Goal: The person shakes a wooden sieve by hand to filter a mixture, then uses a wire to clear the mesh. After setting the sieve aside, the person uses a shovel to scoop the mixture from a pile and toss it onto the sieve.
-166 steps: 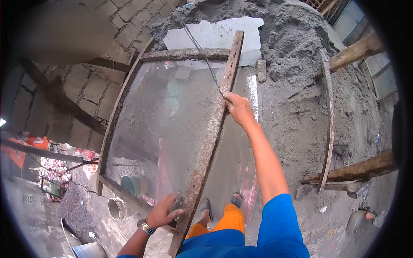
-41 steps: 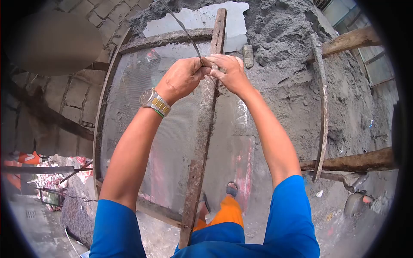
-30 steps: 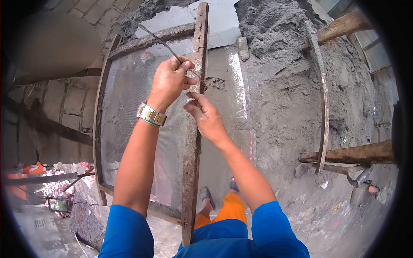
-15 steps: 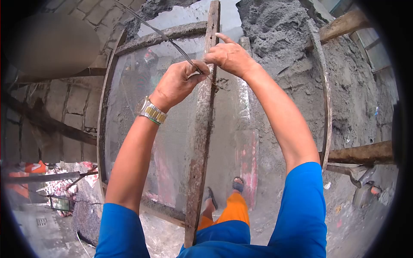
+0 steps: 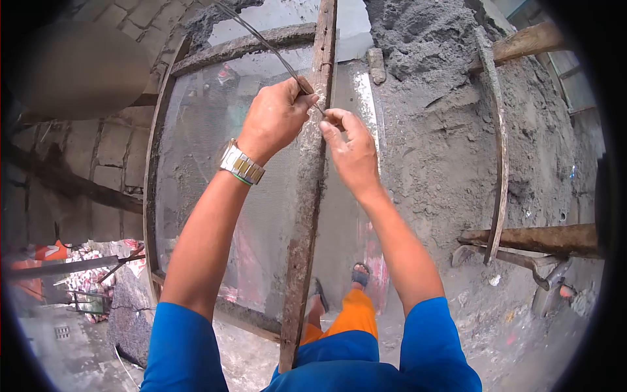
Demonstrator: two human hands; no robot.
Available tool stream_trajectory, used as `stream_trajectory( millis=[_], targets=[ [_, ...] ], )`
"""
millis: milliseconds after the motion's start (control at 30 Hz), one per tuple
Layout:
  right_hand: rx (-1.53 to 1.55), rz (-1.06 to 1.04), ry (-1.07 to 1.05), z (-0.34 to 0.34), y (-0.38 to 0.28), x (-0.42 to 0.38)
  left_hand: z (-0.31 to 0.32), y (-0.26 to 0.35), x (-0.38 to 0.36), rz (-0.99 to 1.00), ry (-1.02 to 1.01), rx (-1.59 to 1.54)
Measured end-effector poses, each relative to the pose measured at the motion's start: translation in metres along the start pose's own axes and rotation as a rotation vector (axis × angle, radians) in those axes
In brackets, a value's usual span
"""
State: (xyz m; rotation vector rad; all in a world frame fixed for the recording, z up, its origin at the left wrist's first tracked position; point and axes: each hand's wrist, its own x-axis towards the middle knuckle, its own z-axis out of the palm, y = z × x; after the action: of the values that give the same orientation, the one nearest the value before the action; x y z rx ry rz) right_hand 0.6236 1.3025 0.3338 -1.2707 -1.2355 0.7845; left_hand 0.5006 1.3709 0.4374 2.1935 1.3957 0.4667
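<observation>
My left hand (image 5: 277, 121), with a metal watch on the wrist, pinches a dark doubled wire (image 5: 274, 52) that runs down from the top of the view. A short end of this wire sticks out past my left fingertips. My right hand (image 5: 354, 150) has its thumb and fingers closed at that end, just right of the wooden beam. Both hands are over the upper part of this long, weathered wooden beam (image 5: 304, 189), which belongs to a framed mesh screen (image 5: 255, 189). Grey dust coats the wood and mesh.
A heap of grey sand or mortar (image 5: 424, 52) lies at upper right, with a wooden plank (image 5: 496, 144) beside it. Thick wooden poles (image 5: 542, 238) jut in at right. Block walling (image 5: 111, 150) and a dark pole (image 5: 78, 183) stand at left. My sandalled feet (image 5: 359, 274) are below.
My right hand has come down from the beam's upper part to the wire end, its index finger now curled in. My left hand still holds the wire, having shifted slightly.
</observation>
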Motion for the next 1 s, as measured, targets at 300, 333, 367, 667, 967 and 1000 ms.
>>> stream_trajectory(
  millis=[300,333,367,667,967,1000],
  targets=[
    [0.059,0.094,0.061,0.045,0.007,-0.016,0.011,0.003,-0.004,-0.198,0.095,-0.105],
    [0.082,0.289,-0.119,0.033,-0.001,-0.012,0.012,0.001,-0.001,-0.162,0.096,-0.120],
    [0.091,0.289,-0.115,0.018,-0.010,-0.008,0.013,-0.004,-0.001,-0.138,0.098,-0.139],
    [-0.589,-0.527,-0.281,-0.033,0.046,0.081,0.005,-0.022,-0.004,0.254,0.050,0.071],
    [-0.816,-0.894,-0.411,-0.042,0.039,0.094,0.024,-0.037,0.011,0.291,0.023,0.018],
    [-0.820,-0.896,-0.406,-0.041,0.039,0.094,0.024,-0.035,0.012,0.276,0.022,0.053]
  ],
)
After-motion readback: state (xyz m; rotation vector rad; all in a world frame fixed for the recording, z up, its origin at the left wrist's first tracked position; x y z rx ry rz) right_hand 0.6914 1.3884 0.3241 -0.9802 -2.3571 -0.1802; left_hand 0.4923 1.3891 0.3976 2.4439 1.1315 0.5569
